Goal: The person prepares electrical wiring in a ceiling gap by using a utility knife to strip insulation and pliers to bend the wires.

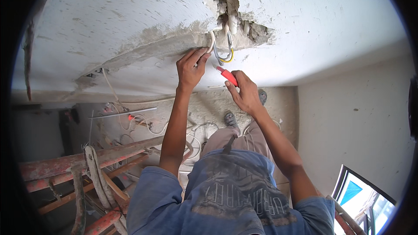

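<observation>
My left hand [191,67] is against the white wall with its fingers closed on a white cable [212,41] that bends out of a broken-out hole. The fingers partly hide the cable's lower end. To the right of it, my right hand [246,92] is wrapped round a red-handled utility knife [228,76]. The knife's short tip points up and left, a little below the wires and apart from the left fingers. Grey wires [219,54] and a yellow wire [229,57] hang in a loop from the same hole.
A rough chased channel [226,0] runs up the wall above the hole. At lower left stand red-stained wooden poles [82,161]. Loose cables [198,145] lie across the floor by my feet. A window [363,198] is at lower right.
</observation>
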A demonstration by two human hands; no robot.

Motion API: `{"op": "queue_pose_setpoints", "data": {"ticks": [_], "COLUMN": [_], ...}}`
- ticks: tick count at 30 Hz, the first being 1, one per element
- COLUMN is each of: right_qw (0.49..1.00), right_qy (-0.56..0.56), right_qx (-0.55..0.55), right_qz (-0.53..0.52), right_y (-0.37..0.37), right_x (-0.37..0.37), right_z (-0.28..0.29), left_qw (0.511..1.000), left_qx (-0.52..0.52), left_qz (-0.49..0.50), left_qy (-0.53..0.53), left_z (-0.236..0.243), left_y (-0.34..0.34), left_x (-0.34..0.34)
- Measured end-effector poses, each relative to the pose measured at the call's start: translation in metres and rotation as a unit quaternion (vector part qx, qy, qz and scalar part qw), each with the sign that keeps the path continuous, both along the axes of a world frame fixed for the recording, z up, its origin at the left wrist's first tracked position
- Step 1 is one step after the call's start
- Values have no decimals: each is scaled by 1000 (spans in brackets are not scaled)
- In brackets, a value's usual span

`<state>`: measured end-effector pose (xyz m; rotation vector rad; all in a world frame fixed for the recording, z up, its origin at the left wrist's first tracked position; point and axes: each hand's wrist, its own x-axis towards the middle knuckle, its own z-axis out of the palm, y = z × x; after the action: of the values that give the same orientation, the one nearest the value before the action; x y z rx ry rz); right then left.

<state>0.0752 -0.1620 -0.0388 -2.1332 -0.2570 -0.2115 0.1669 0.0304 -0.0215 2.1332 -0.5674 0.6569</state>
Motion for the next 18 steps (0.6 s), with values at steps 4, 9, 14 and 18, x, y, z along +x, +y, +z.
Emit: {"op": "queue_pose_setpoints", "data": {"ticks": [4,9,14,18], "right_qw": [998,996,994,991], "right_qy": [-43,-81,-90,-107], "right_qx": [30,-25,0,-1], "right_qz": [-24,-33,-57,-85], "right_y": [12,18,17,23], "right_x": [22,41,47,52], "right_z": [-17,-23,-28,-33], "left_qw": [998,997,996,995], "left_qx": [-34,-44,-45,-35], "left_qz": [-15,-24,-22,-21], "left_qy": [57,62,80,91], "left_z": [4,1,4,2], "left_y": [4,8,7,6], "left_x": [0,5,4,6]}}
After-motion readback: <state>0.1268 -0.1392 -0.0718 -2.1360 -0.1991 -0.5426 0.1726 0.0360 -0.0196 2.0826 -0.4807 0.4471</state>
